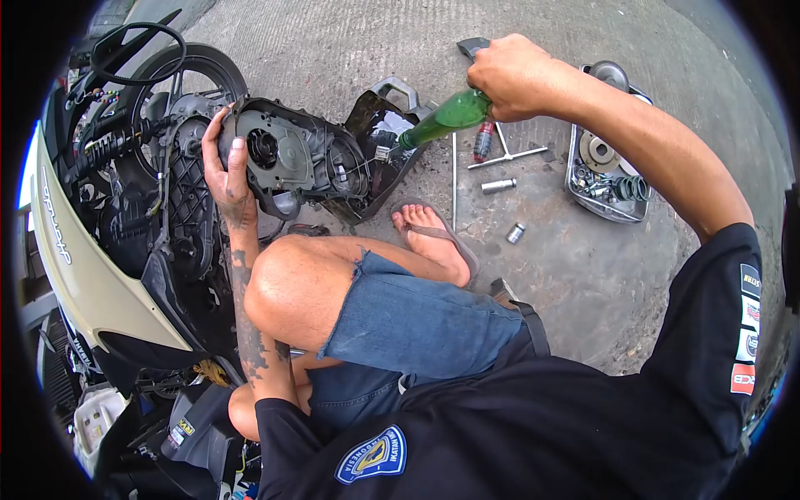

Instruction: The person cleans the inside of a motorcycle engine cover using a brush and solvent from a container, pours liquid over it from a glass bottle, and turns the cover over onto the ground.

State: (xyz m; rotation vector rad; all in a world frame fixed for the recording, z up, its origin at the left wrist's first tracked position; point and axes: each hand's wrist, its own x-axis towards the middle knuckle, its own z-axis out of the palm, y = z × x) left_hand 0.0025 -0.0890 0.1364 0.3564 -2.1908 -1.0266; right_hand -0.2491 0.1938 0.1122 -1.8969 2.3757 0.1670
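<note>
My right hand (515,77) is wrapped round a green bottle (450,117), which is tilted with its neck down to the left. The bottle's mouth is over a dark cut-open container (398,173) with a handle, and a shiny wet patch shows inside it. A thin stream seems to run from the mouth toward a metal engine cover (292,154). My left hand (229,171) grips that cover's left rim, thumb on the near face, and holds it tilted up with its right end in the container. A dark object (473,47) beyond my right fist is unclear.
A partly dismantled scooter (100,250) with its wheel (225,75) stands at left. On the concrete lie a T-handle wrench (507,154), a socket (499,187), a smaller socket (516,233) and a red-and-black bottle (483,142). A parts tray (596,208) sits at right. My sandalled foot (433,233) is close by.
</note>
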